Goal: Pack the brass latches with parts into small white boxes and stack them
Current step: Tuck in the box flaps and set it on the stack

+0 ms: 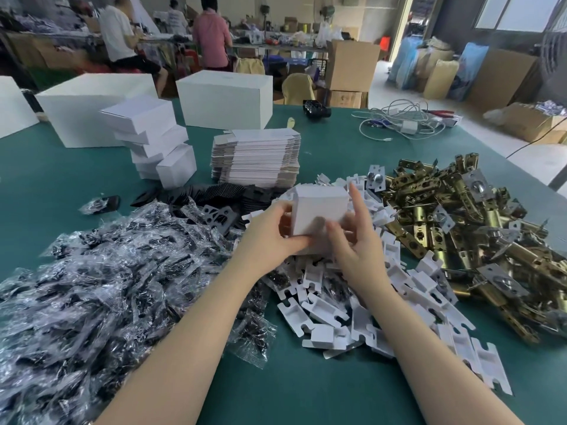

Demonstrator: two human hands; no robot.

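A small white box (317, 207) is held upright above the middle of the green table, gripped from both sides. My left hand (270, 233) clasps its left side and bottom edge. My right hand (352, 237) holds its right side, fingers spread, thumb on the front face. Its contents are hidden. A heap of brass latches (466, 237) lies to the right. White card inserts (334, 305) are scattered under and in front of my hands. Clear bags of dark screws (101, 286) fill the left. A leaning stack of closed small boxes (153, 139) stands at the back left.
A pile of flat unfolded box blanks (256, 156) sits behind my hands, with black plates (221, 194) beside it. Large white cartons (225, 98) stand along the far table edge. Tangled white cables (399, 119) lie at the back right. People work at benches beyond.
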